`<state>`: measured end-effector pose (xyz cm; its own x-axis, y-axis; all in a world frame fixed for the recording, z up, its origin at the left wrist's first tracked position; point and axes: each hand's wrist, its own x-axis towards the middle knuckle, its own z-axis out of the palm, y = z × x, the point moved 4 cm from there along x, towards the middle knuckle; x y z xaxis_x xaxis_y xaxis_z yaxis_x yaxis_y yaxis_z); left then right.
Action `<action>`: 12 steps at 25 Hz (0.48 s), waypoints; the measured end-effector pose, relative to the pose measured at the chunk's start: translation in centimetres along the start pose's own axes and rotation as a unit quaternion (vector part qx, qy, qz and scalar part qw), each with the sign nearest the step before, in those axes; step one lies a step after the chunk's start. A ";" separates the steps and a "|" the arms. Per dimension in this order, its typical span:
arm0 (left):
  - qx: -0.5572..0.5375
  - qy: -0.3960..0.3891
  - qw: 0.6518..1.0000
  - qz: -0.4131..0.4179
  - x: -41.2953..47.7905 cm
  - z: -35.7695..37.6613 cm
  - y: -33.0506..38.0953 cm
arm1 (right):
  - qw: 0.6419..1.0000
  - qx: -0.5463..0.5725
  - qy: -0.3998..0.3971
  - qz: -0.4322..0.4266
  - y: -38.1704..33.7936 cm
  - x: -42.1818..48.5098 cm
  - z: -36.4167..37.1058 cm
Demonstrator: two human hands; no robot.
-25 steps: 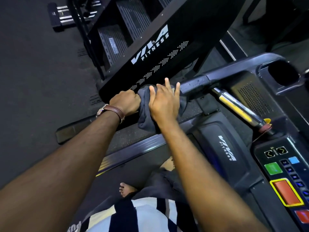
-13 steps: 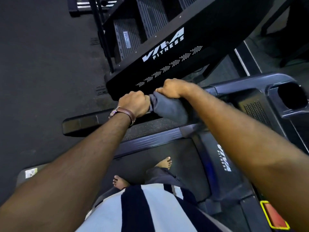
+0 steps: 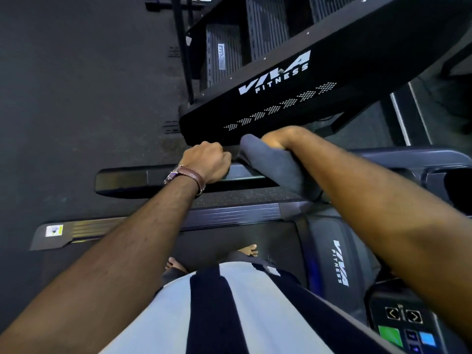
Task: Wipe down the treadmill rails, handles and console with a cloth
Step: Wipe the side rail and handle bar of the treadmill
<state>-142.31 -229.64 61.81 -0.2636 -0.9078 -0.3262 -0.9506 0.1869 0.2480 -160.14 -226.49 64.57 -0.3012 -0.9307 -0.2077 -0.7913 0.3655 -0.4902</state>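
My left hand (image 3: 208,162) was curled into a fist over the handrail (image 3: 132,180), knuckles up, gripping the bar partway along it, with the rail's free end sticking out to the left of my wrist. A brown leather watch strap (image 3: 190,176) sat just behind that hand. Just beside it to the right, with a narrow gap between, the grey cloth (image 3: 275,166) was draped over the same rail and hung down its near side in a thick fold. My right hand (image 3: 277,139) was clamped over the top of the cloth, fingers wrapped out of sight on the far side, pressing it onto the rail. Below the rail ran the ribbed side rail (image 3: 229,215) of the deck, and my bare feet (image 3: 249,251) stood on the belt (image 3: 204,241) near its left edge. Beyond my hands stood a black machine (image 3: 332,80) marked VIVA FITNESS. At the lower right corner showed part of the console (image 3: 401,320), with arrow keys and green and blue buttons; my right forearm crossed above it.
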 end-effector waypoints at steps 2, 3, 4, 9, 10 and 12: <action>0.004 -0.008 1.000 -0.013 0.0 -0.1 0.0 | 0.988 0.096 -0.075 -0.100 -1.3 -1.1 0.7; 0.005 -0.011 1.000 -0.018 0.0 -0.1 0.0 | 0.975 0.118 -0.142 -0.120 -2.6 -1.0 1.3; 0.007 -0.013 1.000 -0.019 0.1 -0.2 -0.1 | 0.970 0.089 -0.193 -0.122 -3.4 0.3 2.2; 0.017 -0.039 0.999 0.016 0.4 0.3 -0.1 | 0.938 -0.217 -0.217 -0.160 -1.6 2.6 2.2; 0.014 -0.050 0.998 0.020 0.6 0.5 -0.3 | 0.951 -0.228 -0.164 -0.130 -0.7 2.3 1.1; 0.004 -0.073 0.997 0.036 1.0 0.7 -0.4 | 0.963 -0.232 -0.121 -0.062 -0.3 2.5 1.0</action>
<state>-142.30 -230.36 60.73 -0.3515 -0.8278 -0.4372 -0.9295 0.2528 0.2686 -160.10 -228.91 63.38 -0.1005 -0.9151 -0.3904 -0.9829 0.1522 -0.1037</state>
